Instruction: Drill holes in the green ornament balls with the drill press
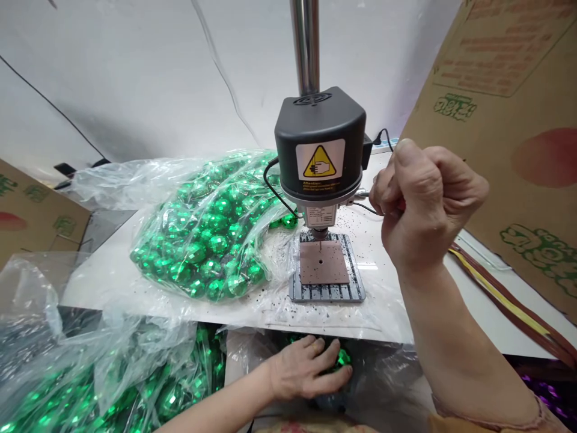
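Note:
A small bench drill point(320, 157) with a black motor head stands on a steel column, its bit just above a brown pad point(323, 263) on the slotted base. My right hand point(421, 201) is closed in a fist on the drill's feed lever point(362, 193) at the right side of the head. Below the table's front edge, my left hand point(310, 365) lies with fingers curled over green faceted balls point(342, 359) in a plastic-lined container.
A clear plastic bag full of green faceted balls point(205, 240) lies on the white table point(112, 270) left of the drill. More bagged green balls point(112, 391) sit lower left. Cardboard boxes point(514, 120) lean at right and left. Dark drill debris dots the table.

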Tool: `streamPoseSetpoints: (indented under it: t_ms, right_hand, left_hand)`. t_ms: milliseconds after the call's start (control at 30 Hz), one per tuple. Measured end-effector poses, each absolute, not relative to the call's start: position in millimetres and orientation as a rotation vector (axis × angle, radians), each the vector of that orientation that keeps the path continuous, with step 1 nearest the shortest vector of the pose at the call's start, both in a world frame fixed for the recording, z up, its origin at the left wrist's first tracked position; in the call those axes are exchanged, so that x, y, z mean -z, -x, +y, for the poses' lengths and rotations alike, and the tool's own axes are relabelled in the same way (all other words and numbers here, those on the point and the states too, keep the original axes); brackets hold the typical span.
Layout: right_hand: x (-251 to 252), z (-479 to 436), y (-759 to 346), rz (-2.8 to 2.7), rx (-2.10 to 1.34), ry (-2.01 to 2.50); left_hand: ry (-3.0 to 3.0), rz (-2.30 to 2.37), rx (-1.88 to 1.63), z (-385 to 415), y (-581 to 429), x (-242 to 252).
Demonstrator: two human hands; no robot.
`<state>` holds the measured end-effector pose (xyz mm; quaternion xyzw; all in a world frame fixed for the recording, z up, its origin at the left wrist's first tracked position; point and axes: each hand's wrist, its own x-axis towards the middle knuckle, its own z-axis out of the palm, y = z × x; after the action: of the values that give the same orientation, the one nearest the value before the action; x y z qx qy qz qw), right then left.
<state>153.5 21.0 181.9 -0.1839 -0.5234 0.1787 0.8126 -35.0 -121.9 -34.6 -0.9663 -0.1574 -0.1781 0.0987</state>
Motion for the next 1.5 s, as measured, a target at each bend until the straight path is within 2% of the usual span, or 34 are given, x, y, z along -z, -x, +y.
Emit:
streamPoseSetpoints:
  t_ms: [133, 233, 300, 400, 533, 767, 833, 1000, 1067, 1167, 1367, 1500]
  right_hand:
    - [-181, 21, -154, -1.133, -0.361, 0.366]
    - [-179, 19, -154, -1.136, -0.347, 0.382]
    - [-179, 18, -155, -1.134, -0.339, 0.402]
    - [-177, 18, -155, -1.125, -0.332, 0.412]
    - [-176, 20, -154, -1.119, -0.320, 0.396]
    - [-176, 19, -156, -1.151, -0.330, 0.388]
    - [-175, 19, -156, -1.161, -0.353, 0.386]
    - [-175, 17, -156, -1.142, -0.385, 0.386]
    - [-175, 17, -155, -1.132, -0.392, 0.382]
    - [-175, 17, -155, -1.131, -0.401, 0.373]
    - [-173, 18, -156, -1.155, -0.395, 0.387]
    - [-174, 17, -156, -1.150, -0.401, 0.384]
  left_hand:
    - [2.788, -0.514, 0.959, -92, 36, 17]
    - [2.660, -0.777, 1.196, -48, 41, -3]
    - [2.522, -1.154, 1.205, -8, 47, -16]
    - [2.395, -1.624, 0.962, 55, 55, -28]
    - [2.468, -1.869, 0.756, 113, 53, -31]
    - [2.520, -1.956, 1.108, 113, 53, -36]
    - [2.465, -2.025, 1.281, 91, 55, -38]
    - [2.388, -2.278, 2.344, 31, 48, -34]
    - [2.379, -2.295, 2.557, 18, 43, -29]
    - [2.550, -2.207, 2.497, 15, 38, -22]
    - [2.777, -2.063, 1.977, 21, 37, -11]
    - [2.813, -1.909, 1.793, 19, 31, -11]
